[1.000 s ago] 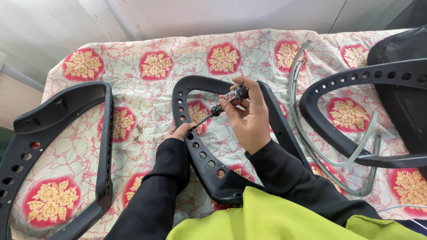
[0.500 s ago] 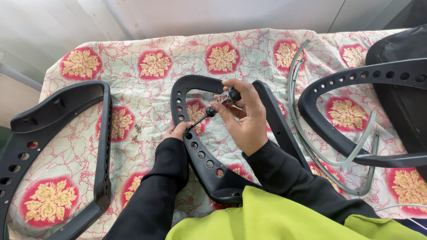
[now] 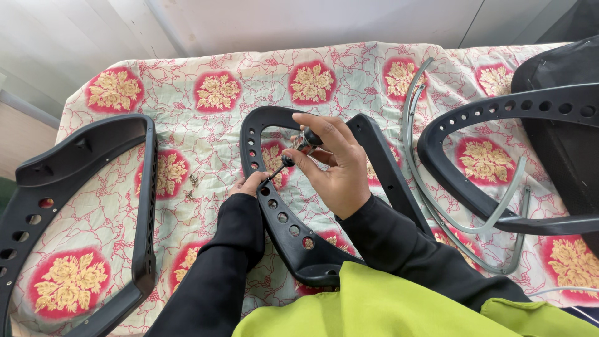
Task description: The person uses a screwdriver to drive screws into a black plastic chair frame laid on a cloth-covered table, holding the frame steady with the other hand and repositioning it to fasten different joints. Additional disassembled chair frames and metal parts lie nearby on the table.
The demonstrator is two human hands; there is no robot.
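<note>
Floral cloth (image 3: 349,68) in red and cream covers the table; at its centre lies a black curved chair frame (image 3: 281,224) pierced with round holes. Both black-sleeved arms reach forward over that frame. The right hand (image 3: 334,165) hovers above it, fingers curled tight around a dark-handled screwdriver (image 3: 293,153) angled down-left toward the frame's left rail. The left hand (image 3: 249,184) rests on that rail — fingers bent, pinching at the tool's tip. 2 similar frames lie either side.

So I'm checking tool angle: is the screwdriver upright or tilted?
Tilted: the screwdriver slants from the right hand down-left to the black armrest.
</note>
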